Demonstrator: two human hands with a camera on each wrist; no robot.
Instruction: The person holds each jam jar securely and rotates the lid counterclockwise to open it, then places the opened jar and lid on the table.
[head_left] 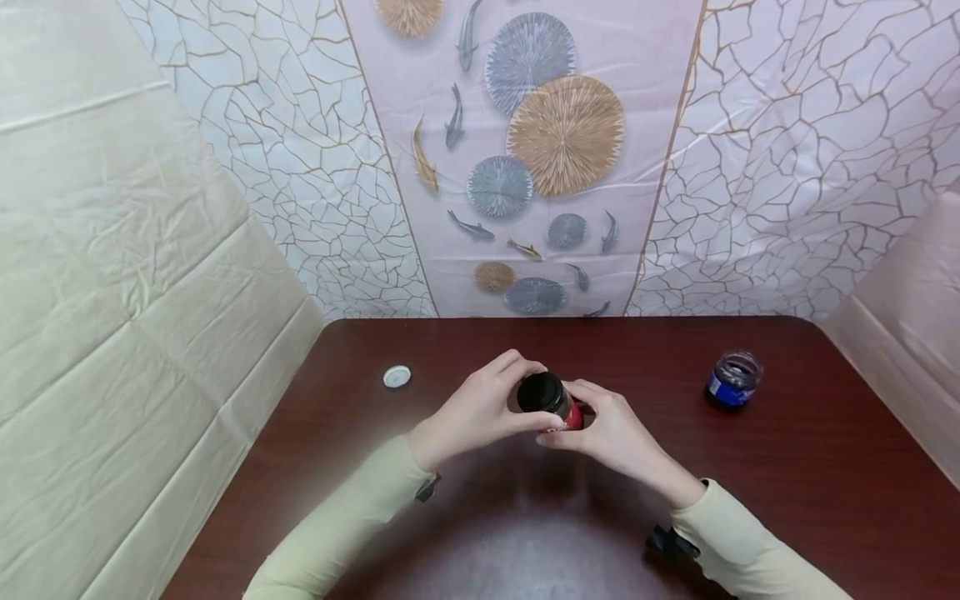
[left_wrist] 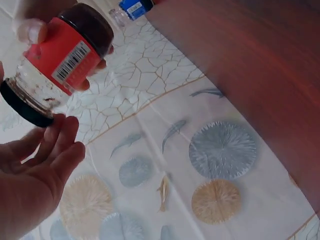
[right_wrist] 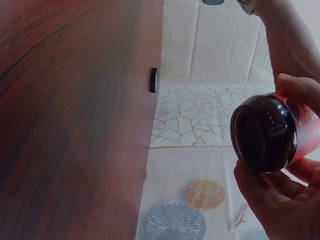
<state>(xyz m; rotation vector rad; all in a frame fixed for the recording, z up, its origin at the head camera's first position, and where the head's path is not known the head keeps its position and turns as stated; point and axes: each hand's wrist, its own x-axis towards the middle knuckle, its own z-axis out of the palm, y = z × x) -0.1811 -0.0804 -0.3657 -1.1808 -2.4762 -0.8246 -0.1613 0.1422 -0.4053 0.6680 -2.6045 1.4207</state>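
Observation:
A glass jar [head_left: 574,416] with a red label and a black lid [head_left: 539,392] is held up between both hands, tilted with the lid toward the left hand. My left hand [head_left: 483,407] grips the lid, thumb on the near side and fingers on the far side. Around the red-labelled body, my right hand [head_left: 617,432] holds with thumb and fingers. The left wrist view shows a barcode on the label and dark contents [left_wrist: 90,25] gathered at the jar's base. In the right wrist view the dark glass base [right_wrist: 257,135] faces the camera.
An uncovered glass jar [head_left: 733,381] with a blue label and dark contents stands on the right of the dark red wooden table [head_left: 630,350]. A small white lid [head_left: 397,377] lies at the back left. Patterned cloth [head_left: 525,275] hangs behind the table.

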